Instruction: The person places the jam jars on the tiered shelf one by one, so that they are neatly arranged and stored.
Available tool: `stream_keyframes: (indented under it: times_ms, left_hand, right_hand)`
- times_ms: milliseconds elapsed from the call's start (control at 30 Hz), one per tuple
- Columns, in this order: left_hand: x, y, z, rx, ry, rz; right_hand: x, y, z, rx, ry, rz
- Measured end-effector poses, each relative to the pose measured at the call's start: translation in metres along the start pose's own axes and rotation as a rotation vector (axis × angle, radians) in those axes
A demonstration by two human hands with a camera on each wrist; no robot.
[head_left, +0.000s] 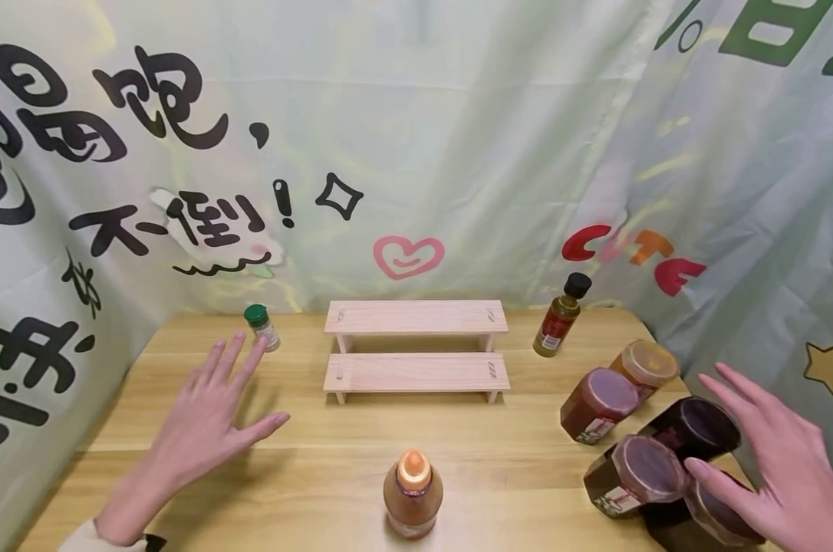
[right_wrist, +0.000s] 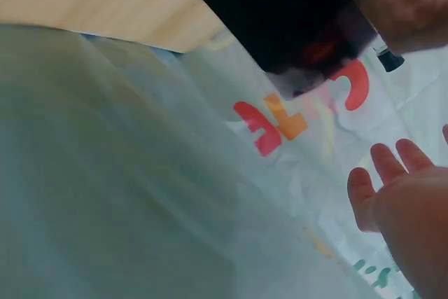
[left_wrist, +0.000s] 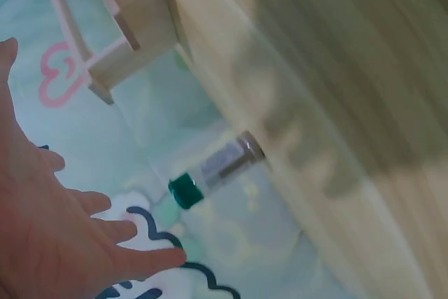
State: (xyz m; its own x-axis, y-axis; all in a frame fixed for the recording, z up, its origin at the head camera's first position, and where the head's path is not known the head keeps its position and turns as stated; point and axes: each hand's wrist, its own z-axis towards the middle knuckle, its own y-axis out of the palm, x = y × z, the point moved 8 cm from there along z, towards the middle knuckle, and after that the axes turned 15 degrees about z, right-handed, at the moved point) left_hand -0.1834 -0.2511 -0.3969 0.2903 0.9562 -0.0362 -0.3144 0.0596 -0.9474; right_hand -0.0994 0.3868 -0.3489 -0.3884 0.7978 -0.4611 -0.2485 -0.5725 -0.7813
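Note:
My left hand (head_left: 205, 418) hovers over the left of the table, fingers spread and nothing in them. Just beyond its fingertips stands a small spice jar (head_left: 268, 337) with a green cap, upright; the left wrist view shows the same jar (left_wrist: 220, 169) apart from the hand. My right hand (head_left: 782, 452), fingers extended, is at the right edge beside several dark lidded jars (head_left: 644, 475), its thumb overlapping one of them in the head view. In the right wrist view that hand (right_wrist: 406, 194) holds nothing. A squeeze bottle (head_left: 413, 498) with an orange tip stands at the front middle.
A two-step pale wooden rack (head_left: 416, 372) stands at the back centre of the wooden table (head_left: 306, 460). Right of it is a black-capped bottle (head_left: 558, 318). A reddish jar (head_left: 596, 406) and an orange-lidded jar (head_left: 646, 364) stand nearby. Printed cloth (head_left: 499, 153) hangs behind.

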Motion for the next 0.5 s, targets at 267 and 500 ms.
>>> stream_keyframes:
  times_ms: [267, 500]
  left_hand:
    - [0.019, 0.021, 0.008, -0.038, -0.001, -0.271]
    - [0.034, 0.046, 0.02, -0.121, -0.042, -0.524]
  right_hand:
    - [0.003, -0.005, -0.042, 0.234, 0.119, 0.107]
    - [0.014, 0.0, -0.073, 0.339, 0.091, 0.155]
